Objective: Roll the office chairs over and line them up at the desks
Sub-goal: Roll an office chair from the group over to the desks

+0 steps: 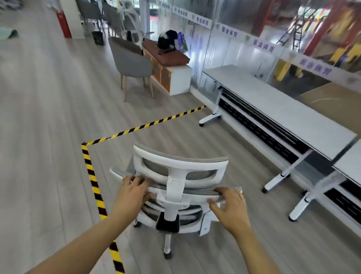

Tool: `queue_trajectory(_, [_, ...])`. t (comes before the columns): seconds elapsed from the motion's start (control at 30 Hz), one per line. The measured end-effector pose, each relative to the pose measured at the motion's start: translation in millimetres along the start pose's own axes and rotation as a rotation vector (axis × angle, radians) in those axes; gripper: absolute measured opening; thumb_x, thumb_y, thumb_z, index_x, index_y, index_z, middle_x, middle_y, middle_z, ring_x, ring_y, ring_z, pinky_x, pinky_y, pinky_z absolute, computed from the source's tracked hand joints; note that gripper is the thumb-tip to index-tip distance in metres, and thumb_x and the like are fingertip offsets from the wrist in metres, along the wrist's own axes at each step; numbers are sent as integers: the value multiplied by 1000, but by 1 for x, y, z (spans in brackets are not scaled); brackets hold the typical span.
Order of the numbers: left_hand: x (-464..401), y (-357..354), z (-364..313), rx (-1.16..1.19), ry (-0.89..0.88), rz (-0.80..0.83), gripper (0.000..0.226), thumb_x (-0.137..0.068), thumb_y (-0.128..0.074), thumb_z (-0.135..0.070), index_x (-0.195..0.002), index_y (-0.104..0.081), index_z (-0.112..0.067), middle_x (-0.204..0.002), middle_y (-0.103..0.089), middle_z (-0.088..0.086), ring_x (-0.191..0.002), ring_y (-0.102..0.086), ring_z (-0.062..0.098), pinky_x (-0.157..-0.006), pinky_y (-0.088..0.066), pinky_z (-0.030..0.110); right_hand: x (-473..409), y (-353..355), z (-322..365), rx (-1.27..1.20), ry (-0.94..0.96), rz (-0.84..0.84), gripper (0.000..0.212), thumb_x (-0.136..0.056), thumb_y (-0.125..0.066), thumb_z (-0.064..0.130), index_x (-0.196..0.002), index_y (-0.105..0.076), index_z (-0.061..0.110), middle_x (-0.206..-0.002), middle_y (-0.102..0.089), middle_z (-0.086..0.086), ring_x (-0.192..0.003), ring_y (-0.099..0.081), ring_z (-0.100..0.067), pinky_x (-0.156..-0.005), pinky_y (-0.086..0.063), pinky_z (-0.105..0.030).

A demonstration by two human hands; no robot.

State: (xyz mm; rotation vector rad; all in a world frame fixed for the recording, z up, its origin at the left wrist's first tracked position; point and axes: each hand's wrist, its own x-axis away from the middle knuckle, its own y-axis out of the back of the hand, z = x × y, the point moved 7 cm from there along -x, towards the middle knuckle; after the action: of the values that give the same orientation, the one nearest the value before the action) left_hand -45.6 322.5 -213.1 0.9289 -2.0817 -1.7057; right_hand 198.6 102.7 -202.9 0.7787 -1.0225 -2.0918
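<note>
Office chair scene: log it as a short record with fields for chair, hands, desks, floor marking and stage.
chair: white-framed office chair with grey mesh, back toward the camera
left hand: left hand gripping the backrest's top edge
right hand: right hand on the same edge, other side
desks: row of white desks along the glass wall, to the right
floor marking: yellow-black tape beside the chair
stage: chair not yet at a desk

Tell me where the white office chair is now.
The white office chair sits bottom centre, inside the striped floor tape, left of the desks.
</note>
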Motion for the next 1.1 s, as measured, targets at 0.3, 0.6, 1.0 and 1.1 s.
queue_trajectory(0.3, [-214, -1, 84, 77, 17, 38, 34, -89, -58, -22, -123, -58, -18, -134, -49, 14, -121, -47, 38, -91, -51, 51, -208, -63, 27, -42, -118, -31, 57, -74, -58, 80, -100, -69, 31, -98, -68, 19, -96, -60, -10, -96, -45, -38])
queue_trajectory(0.6, [-430, -24, 169, 73, -63, 91, 61, -98, -22, -57, -152, -34, -30, -161, -30, 7, -150, -23, 29, -118, -23, 46, -397, -121, 24, 23, -192, -275, 55, -77, -56, 79, -94, -67, 28, -90, -49, 24, -92, -41, -1, -100, -46, -54])
queue_trajectory(1.0, [-718, -62, 251, 164, -233, 224, 61, -98, -21, -50, -155, -24, -29, -165, -15, 11, -152, -7, 32, -121, -14, 48, -621, -192, 23, 76, -385, -225, 52, -90, -46, 71, -118, -64, 32, -113, -62, 15, -113, -50, -13, -117, -29, -43])
queue_trajectory(1.1, [-782, -68, 271, 164, -294, 236, 58, -99, -24, -51, -154, -25, -33, -165, -18, 6, -152, -9, 28, -120, -17, 50, -669, -211, 29, 75, -453, -270, 53, -90, -45, 71, -120, -63, 31, -117, -61, 13, -116, -49, -14, -116, -32, -45])
